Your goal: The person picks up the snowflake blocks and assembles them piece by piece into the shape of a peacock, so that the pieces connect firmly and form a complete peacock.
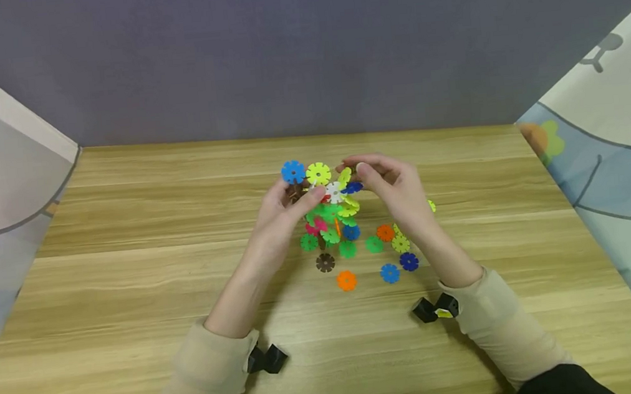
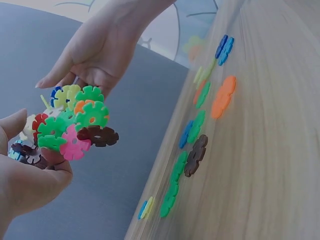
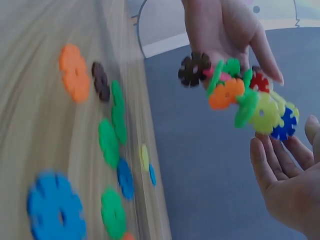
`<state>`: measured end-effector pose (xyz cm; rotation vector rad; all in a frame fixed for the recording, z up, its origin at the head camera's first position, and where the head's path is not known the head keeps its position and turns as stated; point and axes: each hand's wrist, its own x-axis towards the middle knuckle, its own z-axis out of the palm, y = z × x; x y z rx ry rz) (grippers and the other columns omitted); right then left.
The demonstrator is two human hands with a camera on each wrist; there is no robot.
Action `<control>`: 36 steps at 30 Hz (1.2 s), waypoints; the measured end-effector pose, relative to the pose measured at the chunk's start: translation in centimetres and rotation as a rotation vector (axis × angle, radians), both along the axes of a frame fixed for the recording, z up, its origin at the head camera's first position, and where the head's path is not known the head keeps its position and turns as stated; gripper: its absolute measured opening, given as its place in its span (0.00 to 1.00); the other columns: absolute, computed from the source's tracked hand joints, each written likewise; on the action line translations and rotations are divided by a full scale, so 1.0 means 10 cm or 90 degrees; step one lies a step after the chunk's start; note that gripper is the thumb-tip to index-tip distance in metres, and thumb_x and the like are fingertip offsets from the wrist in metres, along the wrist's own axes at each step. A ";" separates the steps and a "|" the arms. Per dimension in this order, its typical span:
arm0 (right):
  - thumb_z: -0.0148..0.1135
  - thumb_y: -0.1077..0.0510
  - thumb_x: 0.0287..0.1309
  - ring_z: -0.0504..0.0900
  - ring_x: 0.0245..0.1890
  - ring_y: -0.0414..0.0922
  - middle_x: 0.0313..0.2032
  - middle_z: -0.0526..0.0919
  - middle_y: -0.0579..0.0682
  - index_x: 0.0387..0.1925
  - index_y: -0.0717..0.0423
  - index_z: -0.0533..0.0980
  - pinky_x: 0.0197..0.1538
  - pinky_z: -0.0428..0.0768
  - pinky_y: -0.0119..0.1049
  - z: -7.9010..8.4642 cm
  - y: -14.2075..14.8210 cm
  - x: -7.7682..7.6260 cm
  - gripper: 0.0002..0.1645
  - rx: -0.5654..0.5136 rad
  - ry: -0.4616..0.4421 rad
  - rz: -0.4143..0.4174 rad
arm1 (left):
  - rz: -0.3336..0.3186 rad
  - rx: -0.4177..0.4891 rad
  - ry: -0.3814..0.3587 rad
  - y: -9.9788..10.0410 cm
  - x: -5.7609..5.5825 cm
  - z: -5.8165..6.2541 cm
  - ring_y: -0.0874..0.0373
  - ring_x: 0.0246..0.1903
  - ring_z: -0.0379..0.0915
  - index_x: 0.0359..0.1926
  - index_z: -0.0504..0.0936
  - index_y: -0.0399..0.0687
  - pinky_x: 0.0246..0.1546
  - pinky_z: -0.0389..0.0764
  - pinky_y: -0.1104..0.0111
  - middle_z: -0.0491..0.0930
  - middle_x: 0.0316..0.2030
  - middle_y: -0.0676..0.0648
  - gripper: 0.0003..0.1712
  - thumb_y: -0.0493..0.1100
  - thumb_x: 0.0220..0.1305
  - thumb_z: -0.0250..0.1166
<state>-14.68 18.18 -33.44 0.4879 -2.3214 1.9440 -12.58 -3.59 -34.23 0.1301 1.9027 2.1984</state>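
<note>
My left hand (image 1: 280, 216) holds a cluster of interlocked plastic snowflake discs (image 2: 67, 127) raised above the table, its thumb across the top in the head view. The cluster mixes green, pink, brown, red, orange, white, yellow and blue discs. On its right end are a yellow disc (image 3: 265, 112) and a dark blue disc (image 3: 285, 125). My right hand (image 1: 396, 190) is at that end, fingers extended beneath the dark blue disc and thumb standing apart from it in the right wrist view. Parts of the cluster are hidden behind the left hand.
Loose discs lie on the wooden table (image 1: 147, 268) below the cluster, among them an orange disc (image 1: 347, 280), a brown disc (image 1: 325, 262), a light blue disc (image 1: 390, 273) and a dark blue one. A grey wall (image 1: 280, 56) stands behind the table.
</note>
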 end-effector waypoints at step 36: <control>0.77 0.67 0.52 0.81 0.40 0.38 0.50 0.85 0.58 0.54 0.60 0.84 0.39 0.80 0.24 -0.51 1.82 -0.34 0.25 0.413 -0.027 0.146 | 0.052 0.121 0.005 -0.01 -0.07 0.01 0.59 0.43 0.75 0.45 0.76 0.50 0.52 0.75 0.67 0.79 0.39 0.54 0.07 0.44 0.71 0.65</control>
